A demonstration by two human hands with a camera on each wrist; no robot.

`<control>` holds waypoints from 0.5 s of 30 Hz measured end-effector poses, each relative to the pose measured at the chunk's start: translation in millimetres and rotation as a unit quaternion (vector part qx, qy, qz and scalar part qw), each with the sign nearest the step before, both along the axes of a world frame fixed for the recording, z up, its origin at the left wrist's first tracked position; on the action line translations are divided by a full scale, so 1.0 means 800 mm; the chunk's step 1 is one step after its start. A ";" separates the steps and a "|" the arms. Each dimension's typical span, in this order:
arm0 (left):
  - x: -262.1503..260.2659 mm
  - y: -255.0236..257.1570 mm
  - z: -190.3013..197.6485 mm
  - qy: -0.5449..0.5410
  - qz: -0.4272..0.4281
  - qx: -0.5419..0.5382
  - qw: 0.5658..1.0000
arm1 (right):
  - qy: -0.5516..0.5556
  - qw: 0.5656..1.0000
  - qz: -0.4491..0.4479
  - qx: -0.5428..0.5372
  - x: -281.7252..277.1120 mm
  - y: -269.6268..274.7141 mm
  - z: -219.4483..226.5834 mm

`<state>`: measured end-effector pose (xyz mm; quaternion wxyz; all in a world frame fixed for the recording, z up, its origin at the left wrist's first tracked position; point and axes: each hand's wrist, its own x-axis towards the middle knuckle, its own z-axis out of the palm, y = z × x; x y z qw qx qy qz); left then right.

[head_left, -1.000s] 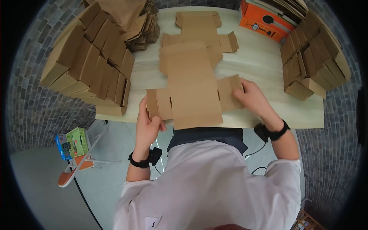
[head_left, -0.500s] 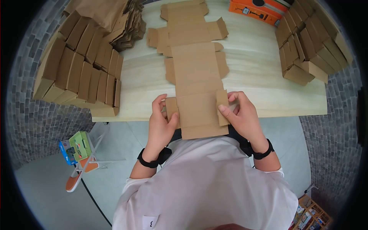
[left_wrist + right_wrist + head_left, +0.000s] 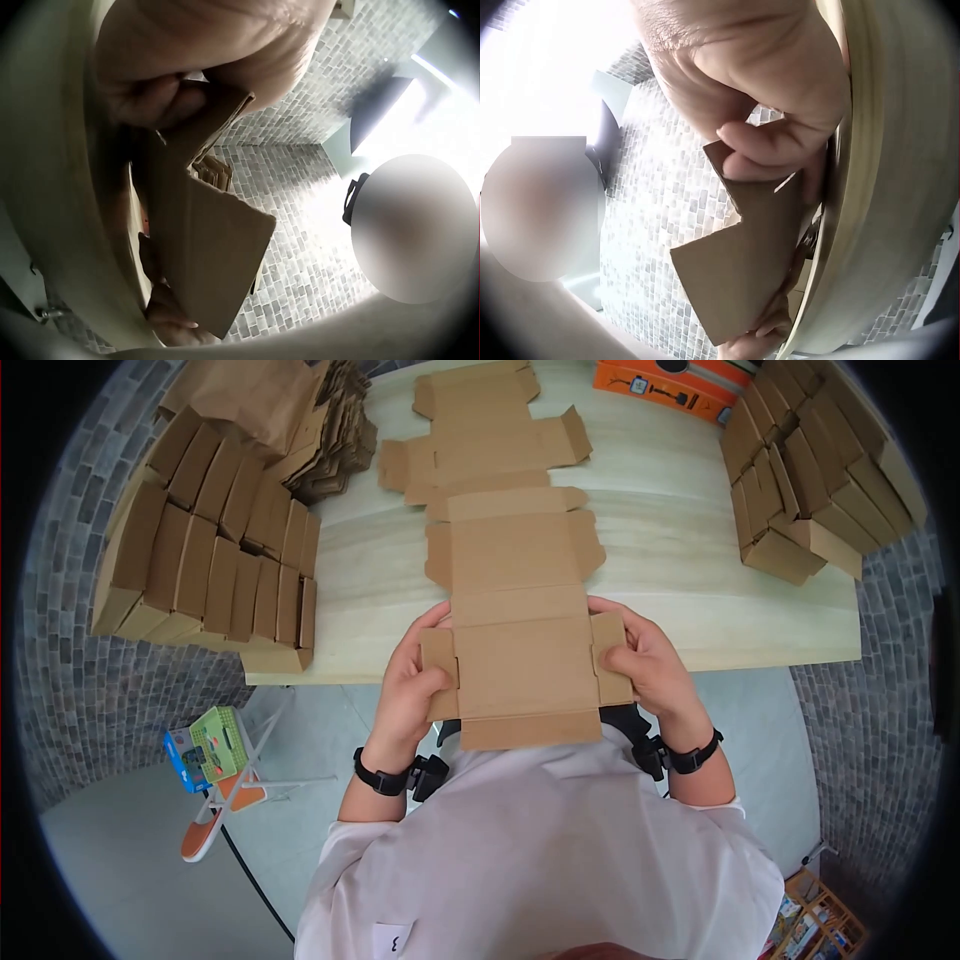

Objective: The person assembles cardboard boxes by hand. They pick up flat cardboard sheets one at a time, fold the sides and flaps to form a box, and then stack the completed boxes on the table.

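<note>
A flat brown cardboard box blank (image 3: 522,660) lies partly on the table, its near end reaching past the front edge toward the person's body. My left hand (image 3: 405,685) grips the folded left side flap (image 3: 440,650), thumb on top and fingers underneath. On the other side my right hand (image 3: 655,670) holds the right side flap (image 3: 608,630) in the same way. In the left wrist view, the underside of the cardboard (image 3: 217,247) shows, with fingers curled at its edge. From the right wrist, the cardboard's near flap (image 3: 727,277) hangs below the fingers.
Another unfolded blank (image 3: 490,445) lies farther back on the pale table (image 3: 700,620). Folded boxes stand in rows at the left (image 3: 210,550) and right (image 3: 820,480). Behind the left rows is a pile of flat cardboard (image 3: 325,445). An orange box (image 3: 665,390) sits at the back right.
Both hands have come inward, the side flaps have been folded over, and the blank has been drawn toward the body. The right flap stood more upright half a second ago.
</note>
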<state>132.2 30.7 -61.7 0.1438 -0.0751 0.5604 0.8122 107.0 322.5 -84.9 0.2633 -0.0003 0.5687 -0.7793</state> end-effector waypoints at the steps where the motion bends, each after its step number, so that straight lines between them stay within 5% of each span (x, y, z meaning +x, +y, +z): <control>1: -0.001 0.002 -0.003 -0.001 -0.003 -0.001 1.000 | -0.001 1.000 -0.012 -0.020 0.001 -0.003 0.002; 3: -0.001 0.004 -0.013 0.049 0.013 -0.111 0.993 | -0.002 0.999 -0.027 -0.042 0.002 -0.011 0.006; 5: -0.005 0.010 -0.012 0.077 0.015 -0.153 0.985 | 0.076 0.992 -0.089 0.056 0.006 -0.019 0.012; 10: -0.006 0.019 -0.022 0.129 0.029 -0.257 0.957 | 0.199 0.956 -0.084 0.198 0.007 -0.024 0.014; 13: -0.005 0.025 -0.025 0.157 0.035 -0.341 0.926 | 0.243 0.929 -0.072 0.271 0.011 -0.027 0.003; 15: -0.005 0.028 -0.027 0.197 0.031 -0.457 0.867 | 0.245 0.914 -0.056 0.319 0.012 -0.028 -0.001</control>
